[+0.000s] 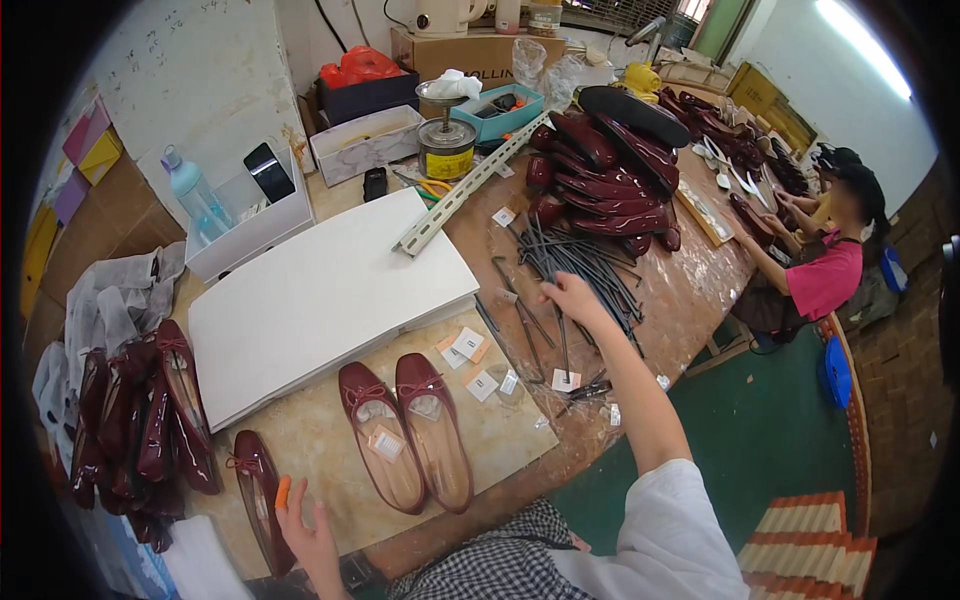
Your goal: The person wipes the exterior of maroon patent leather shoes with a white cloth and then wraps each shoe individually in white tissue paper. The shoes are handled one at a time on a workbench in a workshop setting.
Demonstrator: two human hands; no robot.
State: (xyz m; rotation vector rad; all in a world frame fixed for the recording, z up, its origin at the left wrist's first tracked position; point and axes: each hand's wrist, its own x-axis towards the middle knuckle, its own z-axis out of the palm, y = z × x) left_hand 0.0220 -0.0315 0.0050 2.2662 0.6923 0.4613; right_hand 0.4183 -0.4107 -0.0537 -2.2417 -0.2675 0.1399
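My right hand (575, 298) reaches over a heap of thin dark grey rods (605, 280), its fingers pinched on one of them. At the table's near edge, my left hand (310, 535) has its fingers apart, with an orange finger cover on one. It is beside a single burgundy ballet flat (258, 490) and holds nothing. Between my hands, a pair of burgundy bow-front flats (436, 440) lies side by side, toes away from me. A white tag (386, 444) rests in the left shoe of that pair.
White boards (330, 300) lie behind the pair, with a slotted metal strip (470, 190) across one corner. Glossy burgundy shoes are piled at the back (610, 180) and far left (140, 430). Loose tags (468, 345) lie near the rods. Another person (825, 260) works at the right.
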